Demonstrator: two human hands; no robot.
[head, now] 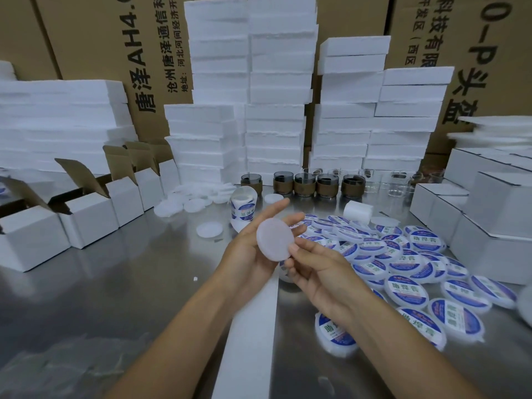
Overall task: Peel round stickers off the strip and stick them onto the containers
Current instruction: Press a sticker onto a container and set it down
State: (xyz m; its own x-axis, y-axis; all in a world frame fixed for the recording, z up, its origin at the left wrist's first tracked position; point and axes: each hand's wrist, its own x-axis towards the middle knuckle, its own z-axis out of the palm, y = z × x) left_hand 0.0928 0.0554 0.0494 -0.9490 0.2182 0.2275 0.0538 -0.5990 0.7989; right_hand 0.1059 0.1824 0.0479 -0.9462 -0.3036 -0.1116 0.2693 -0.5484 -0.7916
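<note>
Over a steel table (129,283), two hands meet. The left hand (250,249), fingers straight, cradles a blank white round container (275,240). The right hand (319,272) touches its lower edge; whether it pinches is unclear. The white sticker strip (253,326) runs beneath the hands. Labelled containers (403,286) lie heaped to the right.

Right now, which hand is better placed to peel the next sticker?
Probably the right hand: the left hand carries the container on straight fingers; the right only touches its rim, near the strip.
</note>
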